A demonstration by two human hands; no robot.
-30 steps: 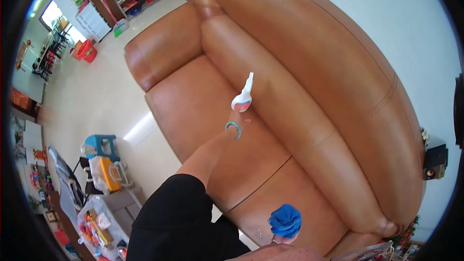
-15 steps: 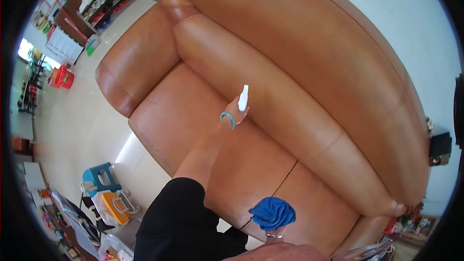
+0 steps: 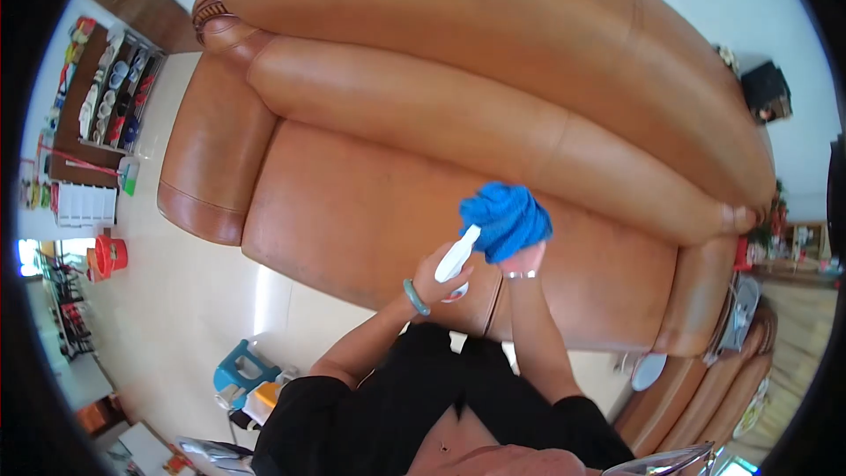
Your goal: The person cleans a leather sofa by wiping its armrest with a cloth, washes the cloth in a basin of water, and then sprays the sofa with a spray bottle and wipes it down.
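Observation:
My left hand (image 3: 432,280) is wrapped round a white spray bottle (image 3: 456,257), with a green bangle on the wrist. The bottle's nozzle end points up and right at a blue cloth (image 3: 507,220), touching it or just in front of it. Bunched up, the cloth is in my right hand (image 3: 527,261), which is mostly hidden beneath it. Both hands are over the seat of a brown leather sofa (image 3: 344,185), close together near the seam between its cushions.
The sofa's long backrest (image 3: 441,9) runs along the wall. On the floor at the left stand a blue stool (image 3: 242,370), a red bucket (image 3: 110,256) and a shoe rack (image 3: 119,92). Another brown sofa (image 3: 679,397) is at the lower right.
My right hand has raised the blue cloth from low down to beside the spray bottle. My left hand has drawn back towards my body with the bottle. The view has turned.

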